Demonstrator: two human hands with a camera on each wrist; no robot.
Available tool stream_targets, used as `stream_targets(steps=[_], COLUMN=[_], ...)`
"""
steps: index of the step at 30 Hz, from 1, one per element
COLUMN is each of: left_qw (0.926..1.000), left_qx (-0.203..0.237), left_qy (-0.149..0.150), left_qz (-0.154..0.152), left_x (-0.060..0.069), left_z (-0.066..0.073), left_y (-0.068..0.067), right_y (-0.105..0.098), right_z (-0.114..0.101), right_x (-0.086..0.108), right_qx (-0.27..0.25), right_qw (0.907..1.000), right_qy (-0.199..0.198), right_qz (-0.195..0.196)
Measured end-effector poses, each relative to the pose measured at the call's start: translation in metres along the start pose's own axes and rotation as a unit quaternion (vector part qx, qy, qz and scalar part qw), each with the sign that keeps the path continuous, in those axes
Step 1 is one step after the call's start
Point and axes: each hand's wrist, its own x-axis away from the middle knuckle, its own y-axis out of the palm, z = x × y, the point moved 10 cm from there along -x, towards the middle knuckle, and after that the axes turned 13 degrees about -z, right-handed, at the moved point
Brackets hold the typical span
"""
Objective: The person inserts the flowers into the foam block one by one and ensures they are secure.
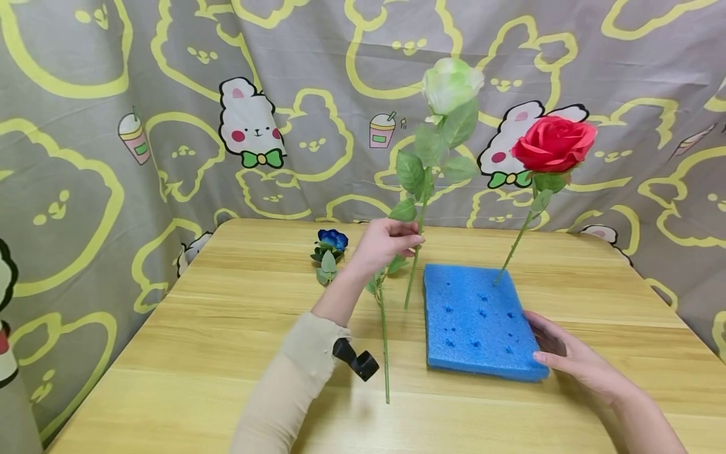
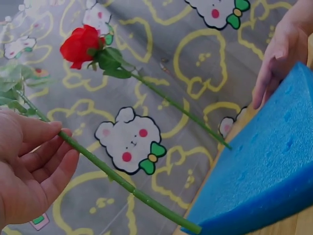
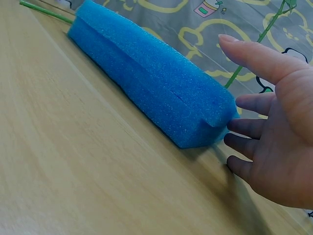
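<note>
Left of the blue foam block point(image 1: 467, 325), the left hand point(image 1: 390, 241) pinches the stem of a pale green rose point(image 1: 452, 87). A red rose point(image 1: 553, 145) stands in the block's far part, and the right hand point(image 1: 573, 356) is at the block's right side. Left of the block, a green stem point(image 1: 386, 347) and, farther off, a blue flower point(image 1: 333, 239) lie on the wooden table point(image 1: 227, 328).

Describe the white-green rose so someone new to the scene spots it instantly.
On the wooden table sits a blue foam block. In the head view, just left of it, the left hand pinches a green stem; follow that up to the white-green rose. Its pale bloom differs from the red rose stuck in the block and the blue flower on the table.
</note>
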Motion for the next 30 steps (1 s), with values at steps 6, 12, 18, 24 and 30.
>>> stream_targets(steps=[6, 12, 18, 24, 30], left_qw=[0.9998, 0.9999, 0.9994, 0.9993, 0.9991], left_qx=[0.001, -0.002, -0.033, -0.037, -0.039], left_qy=[0.016, 0.004, -0.003, -0.006, -0.007], left_qz=[0.012, 0.013, 0.0, 0.009, 0.012], left_x=[-0.012, -0.022, -0.032, -0.04, -0.044], left_z=[-0.001, -0.006, -0.006, -0.011, -0.016], left_y=[0.006, 0.015, 0.028, 0.033, 0.037], right_y=[-0.001, 0.001, 0.0, -0.001, 0.0], right_z=[0.003, 0.003, 0.004, 0.004, 0.002], right_x=[0.001, 0.001, 0.002, 0.002, 0.001], right_qx=[0.002, 0.005, 0.005, 0.009, 0.009], right_qw=[1.0, 1.0, 0.9999, 0.9998, 0.9998], right_qy=[0.006, 0.006, 0.009, 0.012, 0.011], right_qz=[0.005, 0.003, 0.007, 0.009, 0.01])
